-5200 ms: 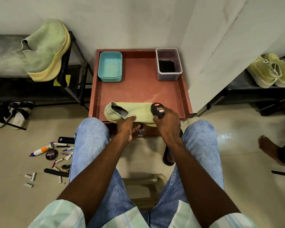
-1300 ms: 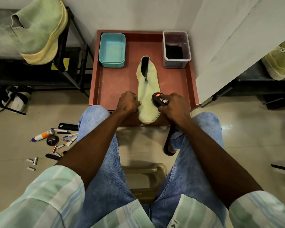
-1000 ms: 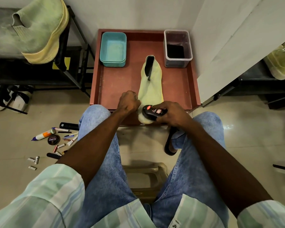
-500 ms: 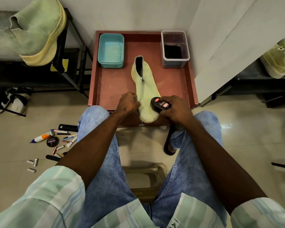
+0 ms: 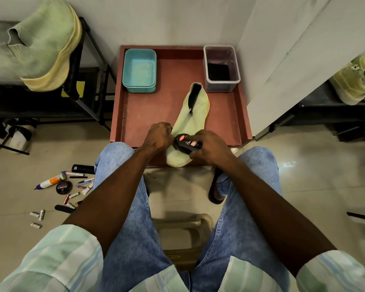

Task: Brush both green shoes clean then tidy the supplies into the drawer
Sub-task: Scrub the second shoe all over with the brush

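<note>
While the left hand [image 5: 159, 137] is curling its fingers round the near side of the pale green knit slip-on shoe [image 5: 189, 125], the right hand [image 5: 211, 147] is gripping a black oval shoe brush with a red label [image 5: 187, 143] and pressing it onto the shoe's toe end, between the two hands. This shoe is lying sole-down on the shallow reddish-brown wooden drawer [image 5: 148, 110], its toe jutting over the near edge toward the hands and its heel opening pointing away from them. Beyond the left hand, an empty teal plastic tub [image 5: 139, 70] is sitting at the far side of the drawer; beyond the right hand, a clear plastic box with something dark inside [image 5: 221, 68] is standing there too, perhaps a cloth or sponge, though I cannot tell. Far out past the left hand, the second green knit shoe with a yellow sole [image 5: 44, 45] is resting tilted on a black metal rack [image 5: 89, 66]. Down on the floor to the left of the left forearm, a scatter of small supplies [image 5: 63, 186] is lying, among them a round black polish tin, pens and a tube.
</note>
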